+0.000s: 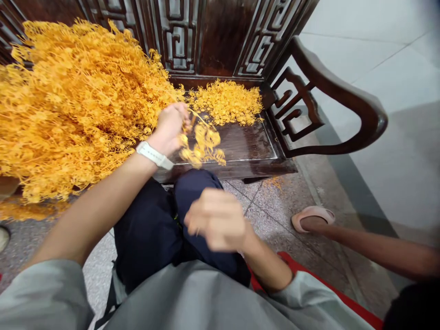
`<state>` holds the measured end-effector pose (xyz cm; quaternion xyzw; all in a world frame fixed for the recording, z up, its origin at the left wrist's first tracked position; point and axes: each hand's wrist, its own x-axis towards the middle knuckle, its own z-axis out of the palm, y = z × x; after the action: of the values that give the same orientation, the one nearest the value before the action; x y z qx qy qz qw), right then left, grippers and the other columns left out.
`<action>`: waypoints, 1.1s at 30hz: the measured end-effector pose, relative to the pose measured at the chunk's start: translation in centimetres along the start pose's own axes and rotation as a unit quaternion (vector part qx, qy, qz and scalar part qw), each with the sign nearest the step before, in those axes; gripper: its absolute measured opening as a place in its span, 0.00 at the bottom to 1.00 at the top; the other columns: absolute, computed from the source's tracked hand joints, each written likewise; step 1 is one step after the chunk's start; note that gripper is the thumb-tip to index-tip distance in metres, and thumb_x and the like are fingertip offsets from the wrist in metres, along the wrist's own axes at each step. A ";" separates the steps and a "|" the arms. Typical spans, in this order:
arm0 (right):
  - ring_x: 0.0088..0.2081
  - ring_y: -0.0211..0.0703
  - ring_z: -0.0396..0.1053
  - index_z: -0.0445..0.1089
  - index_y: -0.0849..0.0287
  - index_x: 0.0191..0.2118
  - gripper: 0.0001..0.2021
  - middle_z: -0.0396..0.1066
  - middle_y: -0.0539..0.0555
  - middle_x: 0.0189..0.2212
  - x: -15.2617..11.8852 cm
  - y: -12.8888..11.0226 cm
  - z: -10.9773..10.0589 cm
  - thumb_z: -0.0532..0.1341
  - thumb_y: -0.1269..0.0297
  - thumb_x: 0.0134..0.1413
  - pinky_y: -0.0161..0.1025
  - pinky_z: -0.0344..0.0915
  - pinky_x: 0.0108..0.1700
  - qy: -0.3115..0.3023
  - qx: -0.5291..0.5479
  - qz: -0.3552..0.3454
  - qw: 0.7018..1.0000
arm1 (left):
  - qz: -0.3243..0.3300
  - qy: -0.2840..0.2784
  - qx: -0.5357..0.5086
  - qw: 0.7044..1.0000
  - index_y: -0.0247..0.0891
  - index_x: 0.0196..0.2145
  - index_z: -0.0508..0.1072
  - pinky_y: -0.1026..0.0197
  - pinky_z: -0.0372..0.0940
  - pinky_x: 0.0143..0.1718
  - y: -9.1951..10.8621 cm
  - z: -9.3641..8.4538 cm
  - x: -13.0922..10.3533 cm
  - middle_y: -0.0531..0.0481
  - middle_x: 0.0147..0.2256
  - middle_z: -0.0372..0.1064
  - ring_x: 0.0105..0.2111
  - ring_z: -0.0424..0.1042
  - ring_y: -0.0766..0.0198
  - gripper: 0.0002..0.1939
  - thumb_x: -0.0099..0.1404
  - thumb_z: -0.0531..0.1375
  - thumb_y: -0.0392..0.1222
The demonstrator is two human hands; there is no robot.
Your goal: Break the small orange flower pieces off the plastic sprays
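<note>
Your left hand (171,123) pinches a yellow sprig (206,140), mid-frame over the bench (247,144). It's close to the big heap (79,101), upper left: tangled stems could snag and drag pieces off the edge. Right hand (218,220), lower centre, looks curled; blur, can't tell if it's closed or gripping.

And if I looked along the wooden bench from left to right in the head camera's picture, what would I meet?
The big heap of yellow-orange sprigs, then the smaller yellow pile, then the curved dark armrest.
</note>
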<state>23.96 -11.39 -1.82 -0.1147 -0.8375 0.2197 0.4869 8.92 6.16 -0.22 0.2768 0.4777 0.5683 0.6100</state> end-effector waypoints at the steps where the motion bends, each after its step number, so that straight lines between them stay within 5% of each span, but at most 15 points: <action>1: 0.35 0.41 0.74 0.75 0.59 0.45 0.13 0.78 0.52 0.36 0.1 -1.2 0.1 0.52 0.73 0.75 0.41 0.70 0.38 -0.072 0.039 -0.024 0.996 | 0.014 0.023 -0.027 0.999 0.39 0.27 0.62 0.71 0.52 0.18 0.3 -0.6 0.9 0.58 0.21 0.58 0.17 0.56 0.73 0.18 0.70 0.54 0.22; 5: 0.38 0.39 0.75 0.77 0.61 0.55 0.12 0.79 0.51 0.40 0.8 -3.6 -0.9 0.59 0.72 0.74 0.38 0.71 0.41 -0.351 0.126 0.020 0.928 | -0.025 0.009 -0.048 0.998 0.41 0.32 0.67 0.71 0.57 0.18 1.2 -3.2 3.5 0.57 0.22 0.62 0.17 0.61 0.72 0.14 0.75 0.56 0.27; 8: 0.43 0.37 0.78 0.78 0.60 0.50 0.10 0.81 0.55 0.42 1.4 -1.6 -3.7 0.58 0.73 0.76 0.34 0.73 0.48 -0.394 0.266 0.045 0.879 | -0.029 -0.037 -0.050 0.998 0.43 0.36 0.71 0.70 0.64 0.20 1.1 -4.2 3.6 0.55 0.24 0.68 0.20 0.67 0.69 0.10 0.77 0.58 0.33; 9: 0.41 0.38 0.78 0.79 0.58 0.46 0.09 0.81 0.54 0.40 1.5 -0.2 -4.7 0.59 0.69 0.76 0.34 0.74 0.46 -0.343 0.328 0.063 0.878 | -0.019 -0.047 -0.046 0.998 0.43 0.37 0.72 0.69 0.66 0.22 1.0 -4.3 3.5 0.54 0.25 0.70 0.21 0.70 0.69 0.09 0.77 0.59 0.35; 11: 0.34 0.39 0.76 0.78 0.52 0.39 0.11 0.79 0.52 0.33 1.7 2.9 -6.5 0.64 0.54 0.73 0.36 0.73 0.39 -0.138 0.416 0.150 0.886 | -0.007 -0.057 -0.030 0.998 0.43 0.37 0.74 0.69 0.70 0.27 0.9 -4.2 3.1 0.53 0.27 0.73 0.25 0.75 0.69 0.07 0.77 0.62 0.37; 12: 0.29 0.39 0.71 0.77 0.50 0.36 0.14 0.76 0.50 0.30 1.7 4.6 -7.1 0.66 0.46 0.68 0.36 0.71 0.34 0.024 0.414 0.227 0.881 | -0.005 -0.058 -0.020 0.998 0.42 0.37 0.74 0.68 0.72 0.29 0.8 -4.1 2.8 0.53 0.27 0.75 0.26 0.77 0.68 0.06 0.75 0.64 0.38; 14: 0.29 0.39 0.65 0.76 0.50 0.38 0.13 0.73 0.50 0.31 1.7 7.3 -7.7 0.63 0.47 0.67 0.37 0.68 0.33 0.199 0.364 0.343 0.843 | -0.004 -0.061 0.001 0.998 0.42 0.37 0.75 0.67 0.74 0.32 0.9 -3.8 2.2 0.52 0.29 0.77 0.29 0.79 0.67 0.06 0.73 0.68 0.39; 18: 0.28 0.34 0.59 0.73 0.54 0.41 0.07 0.68 0.49 0.31 1.2 9.3 -6.0 0.66 0.60 0.57 0.36 0.63 0.32 0.354 0.337 0.482 0.727 | 0.003 -0.080 0.052 0.995 0.40 0.36 0.74 0.66 0.76 0.33 1.1 -2.9 0.7 0.51 0.32 0.80 0.28 0.80 0.67 0.09 0.75 0.67 0.42; 20: 0.27 0.33 0.59 0.73 0.53 0.43 0.11 0.67 0.47 0.32 0.8 9.0 -4.2 0.69 0.57 0.57 0.35 0.60 0.30 0.351 0.331 0.480 0.733 | 0.019 -0.098 0.092 0.991 0.38 0.37 0.75 0.67 0.76 0.32 1.0 -2.4 -0.1 0.50 0.33 0.81 0.28 0.81 0.68 0.09 0.74 0.68 0.42; 24: 0.24 0.33 0.61 0.72 0.53 0.45 0.19 0.69 0.46 0.29 0.3 9.1 -1.4 0.73 0.47 0.58 0.36 0.59 0.26 0.318 0.208 0.440 0.814 | 0.050 -0.135 0.153 0.978 0.36 0.38 0.76 0.69 0.75 0.30 0.6 -1.3 -1.3 0.48 0.33 0.81 0.26 0.80 0.69 0.11 0.71 0.72 0.44; 28: 0.25 0.34 0.63 0.71 0.55 0.42 0.17 0.69 0.46 0.27 0.2 10.0 -0.9 0.71 0.47 0.63 0.37 0.62 0.29 0.285 0.117 0.382 0.872 | 0.052 -0.158 0.174 0.971 0.35 0.36 0.76 0.69 0.74 0.28 0.2 -0.4 -2.2 0.47 0.30 0.80 0.23 0.78 0.69 0.10 0.70 0.72 0.40; 33: 0.26 0.35 0.66 0.69 0.54 0.45 0.17 0.73 0.48 0.30 -1.0 9.9 -0.7 0.65 0.44 0.69 0.37 0.66 0.30 0.290 0.090 0.391 0.869 | 0.029 -0.114 0.151 0.981 0.35 0.37 0.75 0.68 0.75 0.29 0.4 -0.1 -2.0 0.48 0.31 0.80 0.22 0.78 0.69 0.09 0.72 0.71 0.39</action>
<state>24.84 -2.96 -7.00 -0.4471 -0.5215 0.4236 0.5905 8.86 4.30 0.67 0.4427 0.4773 0.4720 0.5945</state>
